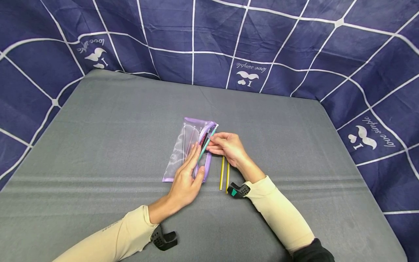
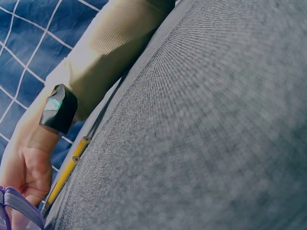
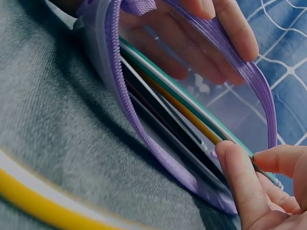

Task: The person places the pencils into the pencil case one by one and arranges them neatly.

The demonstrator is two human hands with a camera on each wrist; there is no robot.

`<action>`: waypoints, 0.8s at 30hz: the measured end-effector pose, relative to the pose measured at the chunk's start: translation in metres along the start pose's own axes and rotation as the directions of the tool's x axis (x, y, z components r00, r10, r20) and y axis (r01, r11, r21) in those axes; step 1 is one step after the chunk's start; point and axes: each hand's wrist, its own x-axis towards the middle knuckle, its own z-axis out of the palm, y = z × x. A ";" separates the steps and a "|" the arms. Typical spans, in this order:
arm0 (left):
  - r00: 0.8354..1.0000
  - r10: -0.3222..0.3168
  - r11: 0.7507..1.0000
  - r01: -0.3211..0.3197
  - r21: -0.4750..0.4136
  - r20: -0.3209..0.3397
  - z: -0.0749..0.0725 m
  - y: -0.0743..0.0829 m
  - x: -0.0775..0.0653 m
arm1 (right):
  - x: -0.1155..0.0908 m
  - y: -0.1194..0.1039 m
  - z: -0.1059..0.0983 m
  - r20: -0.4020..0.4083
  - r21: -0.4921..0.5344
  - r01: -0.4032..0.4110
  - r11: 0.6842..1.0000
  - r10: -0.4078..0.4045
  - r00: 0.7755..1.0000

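Observation:
A see-through mesh pencil pouch with purple trim lies on the grey surface, its zipped mouth gaping to the right. My left hand holds the upper lip, fingers stretched over the mesh; in the right wrist view a fingertip laps over the purple edge. With thumb and fingers, my right hand pinches a green pencil at the mouth, most of its length inside. A yellow pencil and several dark pens or pencils show beside it in the pouch.
Two yellow pencils lie side by side just right of the pouch, partly under my right hand. A blue cloth with white grid lines hangs around the back and sides of the grey tabletop.

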 end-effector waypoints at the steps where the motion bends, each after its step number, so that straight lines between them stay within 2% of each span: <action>1: 1.000 0.001 1.000 -0.001 0.000 0.002 0.000 0.000 0.000 | 0.001 0.000 0.001 0.000 -0.002 -0.005 1.000 0.005 1.000; 14: 1.000 0.003 1.000 -0.003 0.011 -0.001 0.000 0.000 0.000 | 0.004 -0.003 0.005 0.018 -0.017 -0.037 0.999 0.037 0.999; 24: 1.000 0.014 1.000 -0.014 0.015 -0.001 0.000 0.000 0.000 | 0.004 -0.004 0.003 0.049 0.027 -0.084 0.996 0.082 0.995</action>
